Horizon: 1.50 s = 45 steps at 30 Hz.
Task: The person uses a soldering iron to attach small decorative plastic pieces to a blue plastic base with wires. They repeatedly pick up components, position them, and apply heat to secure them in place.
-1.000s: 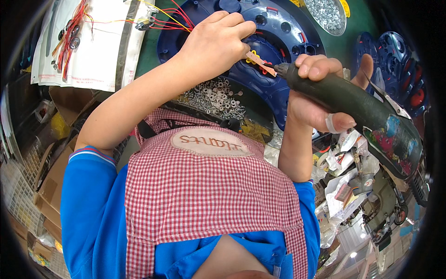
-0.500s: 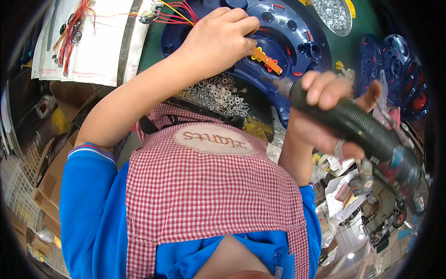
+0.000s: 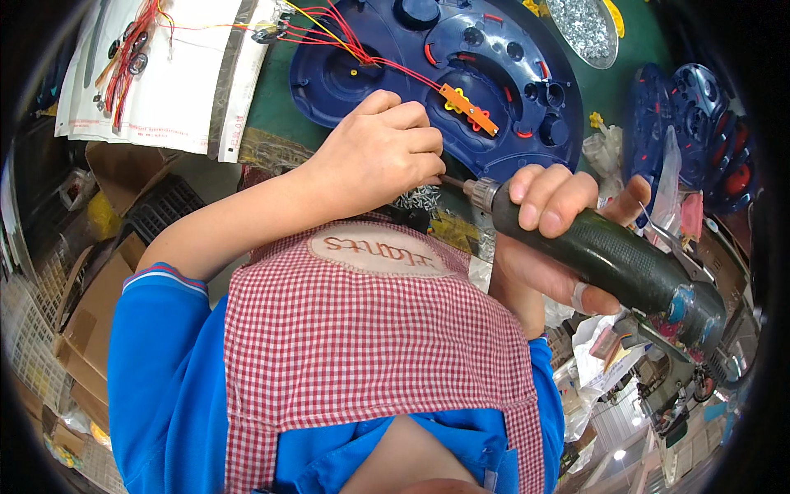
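My right hand point(image 3: 547, 218) is wrapped round a dark power screwdriver point(image 3: 605, 251), whose bit points left. At the bit's tip, the fingers of my left hand point(image 3: 383, 152) are pinched together; whatever they hold is hidden. Just beyond lies a dark blue moulded plastic shell point(image 3: 387, 78) with round posts and small red pieces. An orange circuit strip point(image 3: 469, 109) sits in it over yellow and red parts, and red wires point(image 3: 403, 68) run from the strip toward the upper left. Below my left fingers, a pile of small screws point(image 3: 421, 198) is partly covered.
A white plastic bag point(image 3: 164, 82) at the upper left carries bundled red wires point(image 3: 127, 66) with small black discs. A dish of screws point(image 3: 583, 29) stands at the far right. More blue shells point(image 3: 699, 123) are stacked at the right edge. Cardboard boxes point(image 3: 95, 305) stand at the lower left.
My left hand has drawn back from the orange strip toward me, above the screw pile. The screwdriver has shifted left and down, its bit now meeting my left fingertips.
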Available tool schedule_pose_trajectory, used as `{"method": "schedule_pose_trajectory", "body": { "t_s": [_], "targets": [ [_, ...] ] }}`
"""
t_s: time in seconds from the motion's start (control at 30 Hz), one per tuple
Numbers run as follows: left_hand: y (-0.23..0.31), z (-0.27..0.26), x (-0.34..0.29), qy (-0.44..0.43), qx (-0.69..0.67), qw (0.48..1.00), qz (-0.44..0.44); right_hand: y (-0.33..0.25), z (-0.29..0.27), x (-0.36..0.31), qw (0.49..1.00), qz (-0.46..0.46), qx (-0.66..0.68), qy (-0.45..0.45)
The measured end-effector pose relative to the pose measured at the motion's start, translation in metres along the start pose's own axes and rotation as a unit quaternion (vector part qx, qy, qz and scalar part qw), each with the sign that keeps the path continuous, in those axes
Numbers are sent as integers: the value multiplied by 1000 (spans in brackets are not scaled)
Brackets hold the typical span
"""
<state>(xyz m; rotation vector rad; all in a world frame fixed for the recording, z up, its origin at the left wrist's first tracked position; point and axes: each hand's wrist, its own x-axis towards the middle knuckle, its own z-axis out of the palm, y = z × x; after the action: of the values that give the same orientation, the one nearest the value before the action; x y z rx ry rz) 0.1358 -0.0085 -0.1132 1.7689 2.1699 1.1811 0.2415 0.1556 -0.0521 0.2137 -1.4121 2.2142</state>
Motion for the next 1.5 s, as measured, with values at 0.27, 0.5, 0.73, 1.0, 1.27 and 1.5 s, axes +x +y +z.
{"method": "schedule_pose_trajectory", "body": {
  "t_s": [0.27,0.5,0.73,1.0,1.27,1.5],
  "targets": [
    [-4,-6,16,37,-38,998,17,-5,-2,7,1000,-28,2,10],
    [-12,-5,23,55,-29,998,17,-4,-3,20,999,-35,-10,-8],
    [-15,-11,27,53,47,996,-50,29,-15,42,993,-110,-22,27],
    [-20,-11,20,-41,95,991,-85,62,-18,58,995,-82,-55,4],
    [-24,-15,23,-17,72,996,-59,64,-21,67,998,-31,-31,-45],
    [-91,-137,86,-12,399,898,-184,47,-16,86,996,-50,-11,-68]
  ]
}}
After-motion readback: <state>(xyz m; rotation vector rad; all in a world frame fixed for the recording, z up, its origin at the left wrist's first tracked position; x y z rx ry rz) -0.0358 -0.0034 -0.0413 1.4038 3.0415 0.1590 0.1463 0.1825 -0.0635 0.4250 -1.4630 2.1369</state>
